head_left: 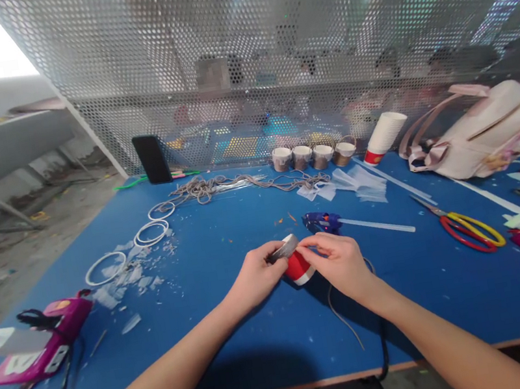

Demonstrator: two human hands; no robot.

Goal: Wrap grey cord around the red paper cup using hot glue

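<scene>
A red and white paper cup is tilted in front of me, with grey cord wound around part of it. My left hand is closed around the cup from the left. On the other side, my right hand pinches the grey cord close against the cup; the cord's loose tail hangs down onto the table. Just beyond my hands lies a blue glue gun with a long clear glue stick in it. Its nozzle points left. My fingers hide part of the cup.
Behind are cord-wrapped cups, stacked paper cups, tangled cord and a phone. White rings and scraps lie left, with a magenta power strip. Scissors and a pink backpack are right.
</scene>
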